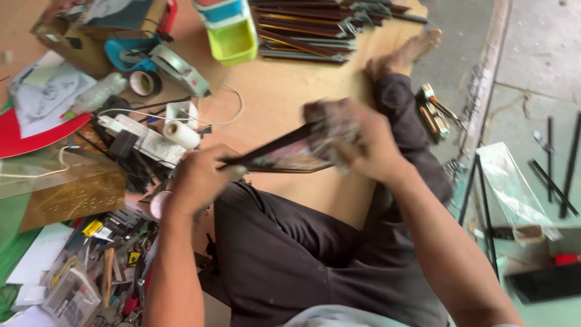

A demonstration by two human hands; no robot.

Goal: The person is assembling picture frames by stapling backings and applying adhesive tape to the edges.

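I sit on the floor with my legs in dark trousers stretched over a plywood board. My left hand grips the near corner of a dark-framed picture, held tilted above my lap. My right hand presses a crumpled brownish cloth against the frame's far end. The cloth and hand are blurred by motion. The picture's glass side is mostly hidden behind the frame edge and my hands.
A stack of dark frames lies at the board's far edge beside a green and blue bin. Tape rolls, a tape dispenser, cables and small tools clutter the left. Glass sheet and black strips lie right.
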